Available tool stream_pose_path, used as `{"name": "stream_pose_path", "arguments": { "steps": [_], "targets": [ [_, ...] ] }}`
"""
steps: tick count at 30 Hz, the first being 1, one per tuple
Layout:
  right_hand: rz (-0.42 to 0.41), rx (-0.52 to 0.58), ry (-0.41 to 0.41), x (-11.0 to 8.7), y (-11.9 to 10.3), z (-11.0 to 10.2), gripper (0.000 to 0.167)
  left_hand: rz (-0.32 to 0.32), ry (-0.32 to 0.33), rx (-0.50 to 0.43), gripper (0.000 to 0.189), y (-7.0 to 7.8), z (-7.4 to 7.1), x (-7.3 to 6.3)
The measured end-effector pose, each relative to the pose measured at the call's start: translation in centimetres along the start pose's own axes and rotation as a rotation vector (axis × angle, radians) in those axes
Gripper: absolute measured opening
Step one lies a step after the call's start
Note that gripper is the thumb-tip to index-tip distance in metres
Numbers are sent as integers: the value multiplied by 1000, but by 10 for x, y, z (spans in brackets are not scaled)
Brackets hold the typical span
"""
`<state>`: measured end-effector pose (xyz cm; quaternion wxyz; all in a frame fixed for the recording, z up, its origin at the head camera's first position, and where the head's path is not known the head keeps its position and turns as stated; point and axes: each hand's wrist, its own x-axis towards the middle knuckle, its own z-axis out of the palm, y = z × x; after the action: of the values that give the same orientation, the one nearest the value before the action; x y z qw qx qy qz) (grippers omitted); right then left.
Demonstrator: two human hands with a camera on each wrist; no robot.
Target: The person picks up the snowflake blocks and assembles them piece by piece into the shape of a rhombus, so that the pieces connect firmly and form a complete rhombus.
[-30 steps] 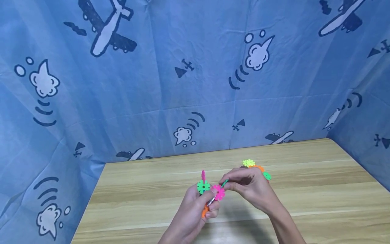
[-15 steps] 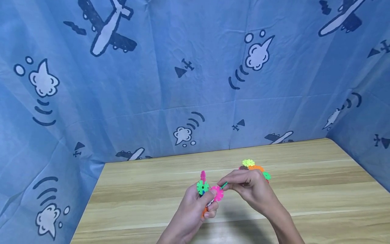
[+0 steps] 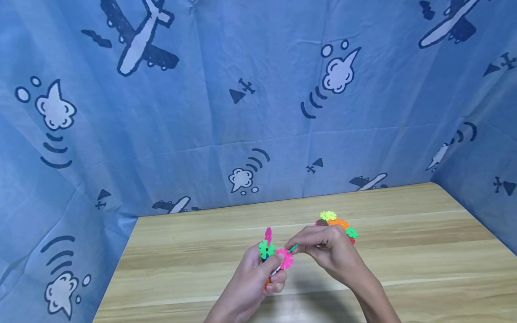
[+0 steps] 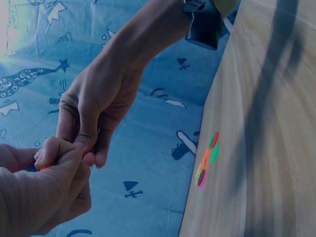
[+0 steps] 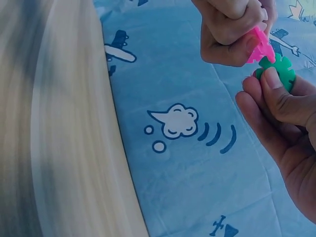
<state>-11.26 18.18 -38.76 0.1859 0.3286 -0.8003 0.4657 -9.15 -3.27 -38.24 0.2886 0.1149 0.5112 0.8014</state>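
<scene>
My left hand grips a joined cluster of notched plastic snowflake discs. A pink disc sticks out past the thumb, with a light green disc and an upright magenta disc above the hand. Part of an orange disc shows under the fingers, which hide the cluster's middle. Between thumb and fingertips, my right hand pinches a darker green disc. In the right wrist view its edge meets the notched rim of the pink disc, the two set at an angle.
Behind the right hand, several loose discs lie on the wooden table, among them yellow discs, an orange disc, a brown disc and a green disc. A blue printed curtain encloses the table's back and sides.
The right hand has moved slightly left and down, bringing the green disc from beside the pink disc onto its edge. The left hand has shifted a little left, still gripping the cluster.
</scene>
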Motion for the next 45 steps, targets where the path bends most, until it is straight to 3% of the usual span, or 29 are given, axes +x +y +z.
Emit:
{"name": "stream_pose_path", "arguments": {
  "steps": [7, 14, 19, 27, 34, 40, 45],
  "targets": [
    [-35, -35, -36, 0, -1, -3, 39, -40, -4, 11, 10, -1, 0, 0],
    [20, -66, -92, -3, -4, -7, 44, -77, -15, 7, 11, -5, -1, 0],
    [37, -69, -86, -3, -4, -5, 46, -80, -4, 8, 13, -5, -3, 0],
    [-22, 122, -73, 1, -1, 3, 30, -25, -7, 14, 7, 2, -2, -3],
    [98, 82, -30, -2, -2, -4, 30, -15, 5, -106, 6, -2, 6, 3],
    [211, 136, -90, -2, -2, -13, 35, 2, 66, -135, 3, -4, 8, 5],
    [327, -24, -90, -4, 4, -28, 36, 55, 89, -135, 10, -2, 4, 3]
  ]
}}
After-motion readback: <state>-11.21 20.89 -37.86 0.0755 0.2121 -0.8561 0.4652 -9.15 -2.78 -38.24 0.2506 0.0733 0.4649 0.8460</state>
